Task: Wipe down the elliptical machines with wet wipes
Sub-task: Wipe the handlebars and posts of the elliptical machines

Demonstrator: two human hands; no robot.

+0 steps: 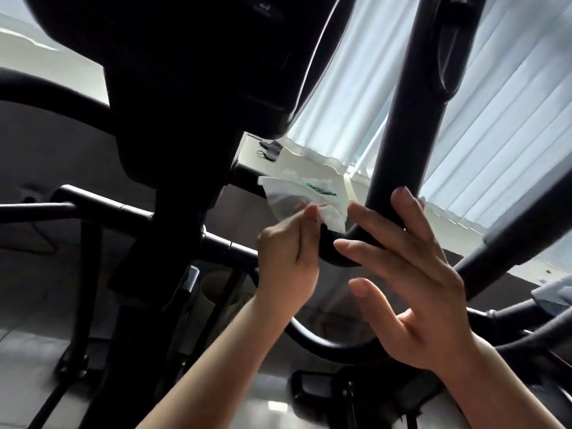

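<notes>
Left hand (286, 243): raised, fingers curled, pinching the lower edge of a white wet wipe (305, 196) between thumb and fingertips. The wipe fans out above and just beyond this hand; it carries a faint green mark near its upper right and partly covers the bend of the handlebar.

Right hand (411, 274): released, fingers straight and spread, palm turned toward the left hand. Its longer fingertips lie against the black handlebar tube (399, 144), at the point where the tube curves downward. It holds nothing. Whether its index finger touches the wipe cannot be told; the two are just beside each other.

Elliptical machine: black console housing (173, 88) looms above and to the left of the left hand, in deep shadow. The handlebar tube rises steeply above the right hand. Further black bars (102, 205) run out to the left of the left hand, and another curved bar passes below both wrists.

Surroundings: pale vertical blinds (495, 103) behind the right hand, bright with daylight. A white window sill (297, 162) runs beyond the wipe, with a small dark item (270, 148) lying on it, too small to identify. Grey floor (28, 351) lies below the forearms.
</notes>
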